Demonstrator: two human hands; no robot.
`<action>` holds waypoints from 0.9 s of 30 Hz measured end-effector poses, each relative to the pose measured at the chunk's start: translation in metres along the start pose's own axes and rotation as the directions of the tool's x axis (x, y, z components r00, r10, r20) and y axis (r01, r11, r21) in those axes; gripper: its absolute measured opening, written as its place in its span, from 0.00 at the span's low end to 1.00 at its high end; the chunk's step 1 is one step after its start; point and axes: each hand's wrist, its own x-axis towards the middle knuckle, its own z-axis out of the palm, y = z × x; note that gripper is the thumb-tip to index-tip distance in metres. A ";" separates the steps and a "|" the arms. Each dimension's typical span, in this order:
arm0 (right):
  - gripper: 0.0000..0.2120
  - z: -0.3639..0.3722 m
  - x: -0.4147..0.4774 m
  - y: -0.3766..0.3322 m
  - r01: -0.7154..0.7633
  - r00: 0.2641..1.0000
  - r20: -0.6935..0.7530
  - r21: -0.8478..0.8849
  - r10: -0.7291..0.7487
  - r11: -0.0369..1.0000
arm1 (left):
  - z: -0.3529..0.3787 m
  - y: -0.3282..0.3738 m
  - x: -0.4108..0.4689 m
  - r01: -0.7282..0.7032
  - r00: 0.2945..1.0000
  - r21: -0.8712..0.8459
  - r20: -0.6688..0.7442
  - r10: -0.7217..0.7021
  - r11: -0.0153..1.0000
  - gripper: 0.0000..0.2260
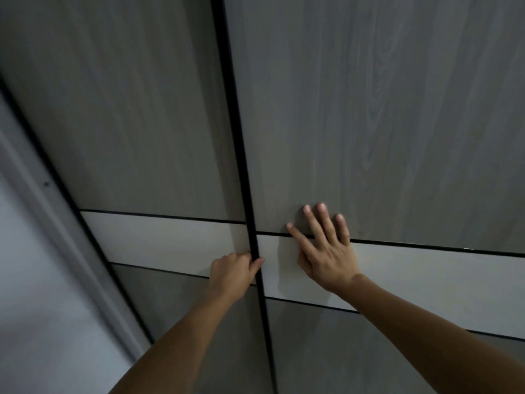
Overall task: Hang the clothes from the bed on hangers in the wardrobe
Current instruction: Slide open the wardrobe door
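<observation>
The wardrobe fills the view with two grey wood-grain sliding doors, each crossed by a white band. The left door and the right door meet at a black vertical edge strip. My left hand is curled around that black edge at the height of the white band. My right hand lies flat on the right door, fingers spread, over the upper line of the band. The doors are closed, so the wardrobe's inside, hangers and clothes are hidden.
A black frame edge runs down the wardrobe's left side. Beside it stands a pale wall with a white trim strip. The bed is out of view.
</observation>
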 end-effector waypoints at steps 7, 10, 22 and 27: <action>0.29 0.019 0.040 -0.074 -0.020 1.000 0.017 -0.017 0.021 1.000 | -0.026 -0.086 0.004 -0.177 0.982 0.067 -0.050 0.181 0.982 0.13; 0.31 0.022 0.056 -0.101 0.000 0.998 0.070 -0.019 0.001 1.000 | -0.032 -0.125 0.004 -0.271 0.958 0.109 -0.067 0.279 0.956 0.08; 0.28 0.033 0.104 -0.120 0.171 0.983 0.067 -0.005 -0.170 0.985 | -0.002 -0.239 -0.010 -0.390 0.871 0.334 -0.169 0.461 0.858 0.12; 0.27 0.060 0.123 -0.155 0.188 0.982 0.007 0.025 -0.188 0.982 | 0.006 -0.273 -0.006 -0.347 0.892 0.410 -0.135 0.432 0.844 0.12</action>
